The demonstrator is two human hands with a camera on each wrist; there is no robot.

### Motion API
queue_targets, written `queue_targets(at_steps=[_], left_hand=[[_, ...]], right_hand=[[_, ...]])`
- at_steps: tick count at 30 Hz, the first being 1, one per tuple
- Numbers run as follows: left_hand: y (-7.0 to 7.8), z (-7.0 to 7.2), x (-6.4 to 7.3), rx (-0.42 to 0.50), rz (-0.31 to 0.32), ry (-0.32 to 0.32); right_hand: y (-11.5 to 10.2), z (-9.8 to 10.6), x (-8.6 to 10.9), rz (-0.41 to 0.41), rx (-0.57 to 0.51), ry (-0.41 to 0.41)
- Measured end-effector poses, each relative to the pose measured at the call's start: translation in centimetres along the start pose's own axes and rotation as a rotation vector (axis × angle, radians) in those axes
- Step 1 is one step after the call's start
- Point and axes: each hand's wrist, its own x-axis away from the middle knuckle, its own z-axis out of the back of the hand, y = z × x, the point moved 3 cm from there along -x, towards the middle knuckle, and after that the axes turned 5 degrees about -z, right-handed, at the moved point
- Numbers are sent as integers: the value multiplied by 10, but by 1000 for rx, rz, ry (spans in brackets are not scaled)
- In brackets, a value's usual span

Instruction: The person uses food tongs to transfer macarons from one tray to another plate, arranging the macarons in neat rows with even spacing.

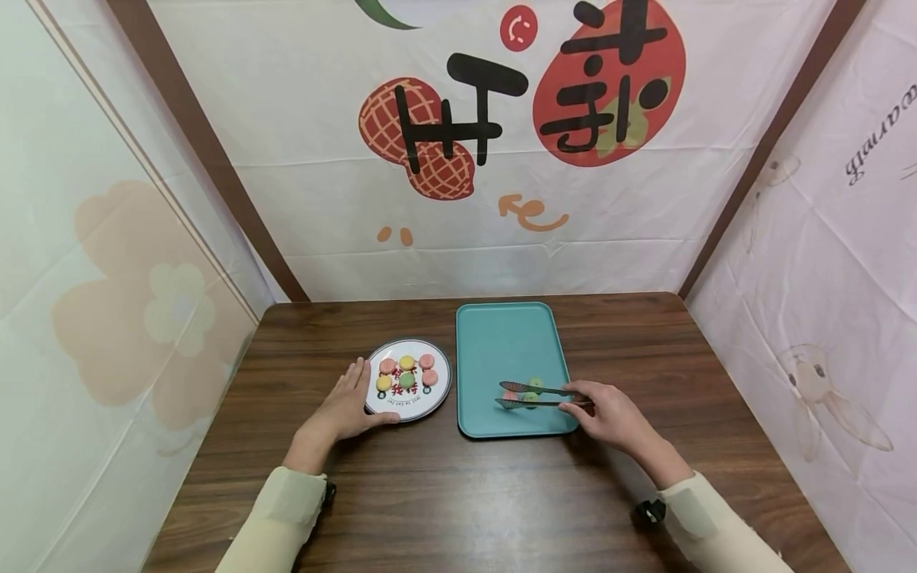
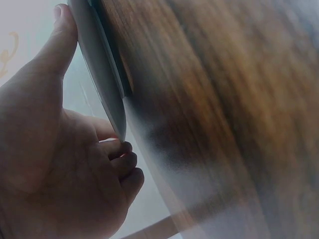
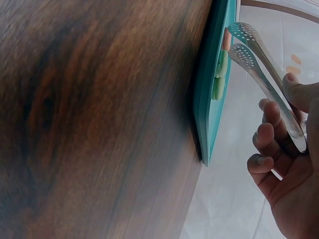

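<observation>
My left hand (image 1: 349, 404) rests against the near left rim of a round white plate (image 1: 438, 398), its fingers along the edge and its thumb spread at the front. Several pink, yellow and green macarons lie on the plate. My right hand (image 1: 607, 414) holds metal tongs (image 3: 269, 87) between thumb and fingers, their perforated tips parted. These tips reach over a teal tray (image 1: 501, 334), by a pink macaron (image 1: 509, 395) and two green macarons (image 3: 223, 62). Whether the tips touch the pink macaron, I cannot tell.
The plate and the tray stand side by side on a dark wood-grain table (image 1: 458, 501). Printed white cloth (image 1: 301, 199) hangs behind the table and at both sides. A dark band sits at each wrist.
</observation>
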Motion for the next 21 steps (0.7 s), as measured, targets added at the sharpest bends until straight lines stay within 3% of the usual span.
queue_targets(at_steps=[21], left_hand=[[1, 1, 1, 2, 1, -5]], right_hand=[[2, -1, 0, -20, -2, -9]])
